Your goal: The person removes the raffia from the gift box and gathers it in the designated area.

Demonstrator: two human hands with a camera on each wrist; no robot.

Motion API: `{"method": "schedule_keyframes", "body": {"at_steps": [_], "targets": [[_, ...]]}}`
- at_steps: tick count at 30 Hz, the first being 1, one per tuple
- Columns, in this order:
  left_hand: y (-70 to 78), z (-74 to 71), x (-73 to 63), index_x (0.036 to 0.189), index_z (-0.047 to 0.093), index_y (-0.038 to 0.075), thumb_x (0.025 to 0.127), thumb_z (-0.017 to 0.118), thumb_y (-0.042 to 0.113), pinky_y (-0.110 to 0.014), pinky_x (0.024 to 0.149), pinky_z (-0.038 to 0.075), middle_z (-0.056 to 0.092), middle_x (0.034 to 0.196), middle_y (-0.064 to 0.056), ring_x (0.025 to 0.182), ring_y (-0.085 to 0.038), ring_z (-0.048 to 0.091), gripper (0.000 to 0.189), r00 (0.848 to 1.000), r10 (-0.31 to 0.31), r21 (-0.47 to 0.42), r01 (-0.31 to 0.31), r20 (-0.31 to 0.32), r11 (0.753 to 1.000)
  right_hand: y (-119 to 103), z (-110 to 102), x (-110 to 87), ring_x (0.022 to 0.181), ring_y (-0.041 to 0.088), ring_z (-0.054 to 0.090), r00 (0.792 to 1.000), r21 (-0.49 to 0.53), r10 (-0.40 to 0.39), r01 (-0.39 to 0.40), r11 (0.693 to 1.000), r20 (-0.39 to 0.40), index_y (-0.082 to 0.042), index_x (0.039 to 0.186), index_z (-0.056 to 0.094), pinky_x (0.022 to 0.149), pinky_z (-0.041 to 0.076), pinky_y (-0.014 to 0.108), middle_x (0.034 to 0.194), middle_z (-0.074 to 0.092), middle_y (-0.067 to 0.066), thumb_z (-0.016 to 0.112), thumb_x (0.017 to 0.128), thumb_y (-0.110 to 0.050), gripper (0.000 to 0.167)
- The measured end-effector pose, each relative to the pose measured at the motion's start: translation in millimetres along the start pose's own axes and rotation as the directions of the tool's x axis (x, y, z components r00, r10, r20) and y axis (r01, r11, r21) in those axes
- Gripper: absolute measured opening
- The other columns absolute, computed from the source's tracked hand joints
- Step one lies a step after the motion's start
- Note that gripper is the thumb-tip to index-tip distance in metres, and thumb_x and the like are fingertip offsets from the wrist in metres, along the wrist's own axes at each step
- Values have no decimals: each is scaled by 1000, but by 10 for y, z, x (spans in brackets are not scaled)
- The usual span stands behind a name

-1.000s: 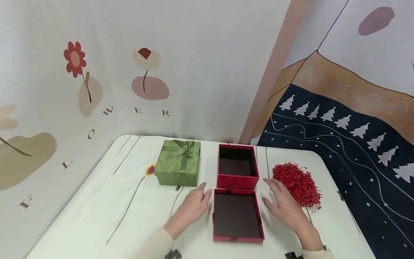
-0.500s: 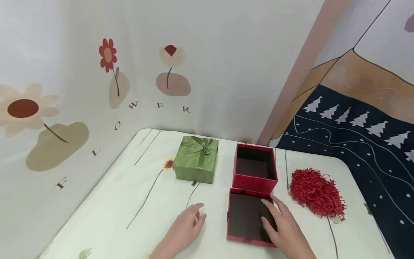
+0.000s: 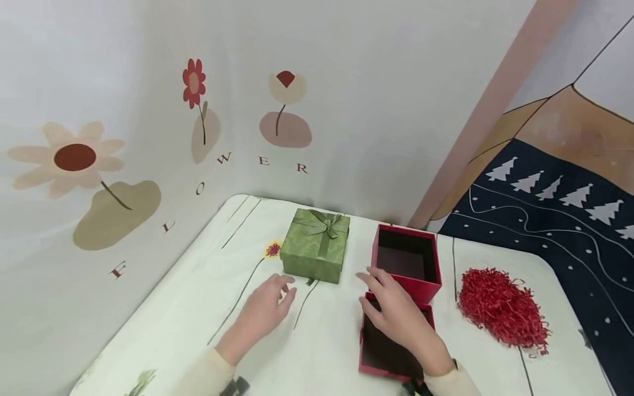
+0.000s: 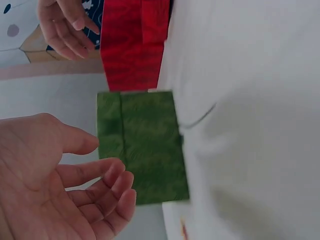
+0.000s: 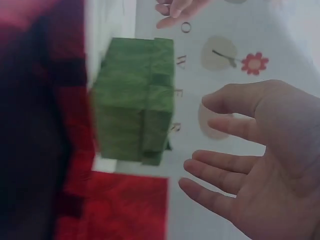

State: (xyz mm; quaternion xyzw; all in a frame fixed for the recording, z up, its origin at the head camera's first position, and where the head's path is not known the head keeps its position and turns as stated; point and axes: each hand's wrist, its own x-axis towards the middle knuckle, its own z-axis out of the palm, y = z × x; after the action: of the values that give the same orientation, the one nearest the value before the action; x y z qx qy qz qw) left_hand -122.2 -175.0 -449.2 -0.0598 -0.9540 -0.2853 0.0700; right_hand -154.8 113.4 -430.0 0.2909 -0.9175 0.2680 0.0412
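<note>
A green gift box (image 3: pixel 312 261) with a ribbon bow on its lid stands closed near the back of the table. My left hand (image 3: pixel 260 311) hovers just in front and to the left of it, fingers relaxed, holding nothing. Over the shallow red lid (image 3: pixel 386 355), which lies inside up, my right hand (image 3: pixel 398 316) hangs with its fingers spread toward the green box, partly covering the lid. Behind that lid sits the open red box (image 3: pixel 421 287), dark inside. Both hands appear apart from the green box (image 4: pixel 150 150) in the left wrist view.
A heap of red shredded paper (image 3: pixel 502 308) lies to the right of the red box. A white flower-printed cloth (image 3: pixel 163 330) covers the table. Patterned curtains (image 3: pixel 366 126) rise directly behind the table's back edge.
The head view has turned left. My right hand has moved left from the right side of the red lid to above it. My left hand has come nearer the green box.
</note>
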Motion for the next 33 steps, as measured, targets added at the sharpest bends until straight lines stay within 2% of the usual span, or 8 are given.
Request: {"method": "schedule_keyframes", "body": {"at_steps": [6,10,14,17,20,25,29,33], "targets": [[-171,-310,384,116,69,0,102,62,15,-38,73,53,64,94,-6,86,-24,61,22,1000,-2,-8,2,11,1000,-90,-87,555,120,32,62,996,63,-78,81,995,-46,-1,142,57,98,55,48,134,60,18,76,95,-14,53],[-280,-424,684,121,67,-5,103,57,14,-42,75,54,63,94,-10,85,-25,62,28,1000,-17,-10,17,19,1000,-77,-46,953,121,40,61,999,196,52,-54,979,13,6,147,49,100,52,53,136,58,26,68,100,-13,54],[-375,-407,958,128,63,-11,105,53,15,-45,80,56,67,104,-19,92,-30,66,36,996,-66,-28,68,60,997,-4,73,1239,121,45,61,971,305,232,-238,922,57,13,148,43,99,52,54,134,59,32,62,100,-14,58],[-446,-346,1116,131,61,-12,107,50,16,-46,85,57,68,114,-24,102,-34,67,39,985,-118,-79,128,122,989,37,165,1354,124,45,60,940,281,336,-340,897,64,16,148,39,99,51,53,136,57,35,60,101,-19,62],[-495,-278,1204,131,61,-12,109,48,18,-46,90,57,68,120,-24,108,-34,67,39,966,-174,-140,202,192,969,54,241,1403,110,41,64,910,216,405,-414,884,87,19,140,45,92,53,51,128,61,35,59,102,-24,58],[-546,-235,1308,132,63,-10,110,49,23,-44,89,57,70,117,-22,100,-30,69,42,926,-258,-278,334,275,901,64,287,1459,81,34,71,853,263,502,-521,812,141,17,135,49,95,52,49,129,60,34,58,104,-29,56],[-604,-239,1371,130,63,-11,110,50,27,-42,89,58,71,114,-20,96,-24,71,46,889,-301,-406,430,344,806,89,290,1487,86,35,73,798,396,574,-595,699,187,15,132,51,97,54,49,131,58,32,59,104,-28,52],[-666,-234,1384,130,63,-11,110,52,28,-42,91,58,71,112,-19,97,-23,70,46,866,-316,-467,479,386,743,127,313,1494,84,27,69,777,508,582,-611,607,240,13,118,59,89,59,48,111,61,23,61,103,-23,39]]}}
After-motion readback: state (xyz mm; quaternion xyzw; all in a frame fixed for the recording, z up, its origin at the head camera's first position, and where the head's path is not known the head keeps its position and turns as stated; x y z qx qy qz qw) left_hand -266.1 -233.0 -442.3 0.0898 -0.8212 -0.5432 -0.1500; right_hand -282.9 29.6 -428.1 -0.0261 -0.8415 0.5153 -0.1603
